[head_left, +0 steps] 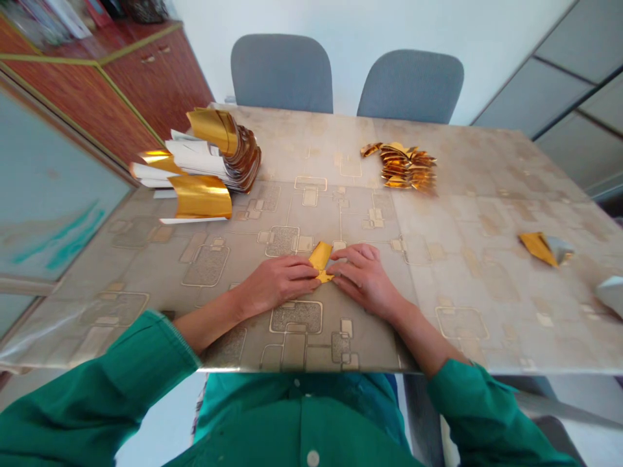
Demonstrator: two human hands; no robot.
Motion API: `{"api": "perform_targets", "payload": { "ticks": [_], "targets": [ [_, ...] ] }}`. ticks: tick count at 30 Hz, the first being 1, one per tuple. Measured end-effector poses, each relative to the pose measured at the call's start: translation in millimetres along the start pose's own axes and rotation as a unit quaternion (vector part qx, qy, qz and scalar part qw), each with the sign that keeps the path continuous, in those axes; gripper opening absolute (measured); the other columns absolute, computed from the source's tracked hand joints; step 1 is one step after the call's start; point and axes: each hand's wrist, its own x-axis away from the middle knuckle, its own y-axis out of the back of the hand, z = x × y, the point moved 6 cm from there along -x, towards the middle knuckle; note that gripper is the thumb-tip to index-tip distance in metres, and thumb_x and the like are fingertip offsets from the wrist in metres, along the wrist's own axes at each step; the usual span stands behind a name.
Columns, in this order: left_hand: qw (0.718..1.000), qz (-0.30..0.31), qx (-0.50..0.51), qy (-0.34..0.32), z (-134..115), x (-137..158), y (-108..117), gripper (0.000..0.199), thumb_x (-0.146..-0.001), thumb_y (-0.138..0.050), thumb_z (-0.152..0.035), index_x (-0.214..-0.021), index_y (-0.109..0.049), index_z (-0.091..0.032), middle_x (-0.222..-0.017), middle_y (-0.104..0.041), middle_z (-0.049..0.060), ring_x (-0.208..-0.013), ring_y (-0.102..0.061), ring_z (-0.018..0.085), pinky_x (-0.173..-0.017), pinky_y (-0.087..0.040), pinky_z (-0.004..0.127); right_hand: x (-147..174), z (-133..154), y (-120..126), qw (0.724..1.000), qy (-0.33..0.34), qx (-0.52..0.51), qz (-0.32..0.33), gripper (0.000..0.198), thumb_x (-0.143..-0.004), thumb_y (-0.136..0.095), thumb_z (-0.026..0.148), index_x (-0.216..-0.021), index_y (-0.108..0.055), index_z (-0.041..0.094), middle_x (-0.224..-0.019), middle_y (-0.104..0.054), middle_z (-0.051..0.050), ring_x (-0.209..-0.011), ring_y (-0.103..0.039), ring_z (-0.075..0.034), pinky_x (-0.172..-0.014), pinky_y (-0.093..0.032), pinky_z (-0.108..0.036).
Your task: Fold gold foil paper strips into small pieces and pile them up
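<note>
A small piece of folded gold paper (320, 255) lies on the table just in front of me, between my two hands. My left hand (285, 283) has its fingers together and pressed on the paper's left side and lower edge. From the other side, the bent fingers of my right hand (363, 275) close on its right edge. Fingertips cover part of the folds, so the full shape is hidden. Both hands rest low, close to the tabletop.
A tall stack of gold and white paper sheets (204, 198) stands at the back left. Several folded gold pieces (406, 167) sit in a row at the back right. One gold-and-silver piece (538, 248) lies far right on the patterned table (462, 259). Two grey chairs (282, 74) stand behind.
</note>
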Motion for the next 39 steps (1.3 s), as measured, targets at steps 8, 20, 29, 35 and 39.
{"api": "perform_targets", "payload": {
  "ticks": [8,20,29,35,39],
  "targets": [
    [0.999,-0.005,-0.001,0.033,4,7,-7,0.021,-0.101,-0.051,-0.020,-0.100,-0.072,-0.017,-0.105,-0.075,0.004,-0.103,-0.069,0.018,-0.092,-0.059,0.034,-1,0,-5,0.997,0.010,0.065,0.042,0.019,-0.098,-0.054,0.027,-0.112,-0.066,0.024,-0.127,-0.063,-0.008,-0.117,-0.051,-0.025,-0.102,-0.033,-0.045],
    [1.000,0.022,-0.010,0.010,17,8,-5,0.021,-0.101,-0.052,-0.024,-0.101,-0.072,-0.021,-0.115,-0.073,0.002,-0.110,-0.062,0.020,-0.094,-0.051,0.035,-5,1,-10,0.997,0.029,0.041,0.062,0.025,-0.097,-0.053,0.028,-0.119,-0.058,0.018,-0.121,-0.064,-0.010,-0.112,-0.054,-0.024,-0.101,-0.039,-0.045],
    [0.992,0.026,-0.113,0.053,20,9,-2,0.018,-0.102,-0.052,-0.025,-0.099,-0.070,-0.022,-0.107,-0.073,0.000,-0.094,-0.058,0.018,-0.084,-0.042,0.033,0,5,-10,0.997,0.033,0.010,0.066,0.030,-0.096,-0.056,0.037,-0.116,-0.064,0.018,-0.105,-0.062,-0.011,-0.097,-0.054,-0.025,-0.086,-0.045,-0.042],
    [0.992,0.028,-0.094,0.083,16,4,-8,0.022,-0.103,-0.049,-0.030,-0.102,-0.069,-0.020,-0.099,-0.072,0.002,-0.092,-0.060,0.018,-0.083,-0.044,0.032,-1,4,-13,0.998,0.025,0.004,0.059,0.023,-0.096,-0.056,0.031,-0.113,-0.065,0.018,-0.103,-0.062,-0.010,-0.096,-0.055,-0.024,-0.084,-0.046,-0.040],
    [0.996,0.035,-0.045,0.063,8,2,-12,0.028,-0.103,-0.049,-0.038,-0.104,-0.068,-0.018,-0.102,-0.072,0.004,-0.097,-0.062,0.019,-0.088,-0.048,0.033,-2,1,-14,0.999,0.009,-0.019,0.049,0.019,-0.096,-0.056,0.029,-0.110,-0.066,0.019,-0.103,-0.062,-0.009,-0.096,-0.055,-0.023,-0.086,-0.047,-0.040]
  ]
}}
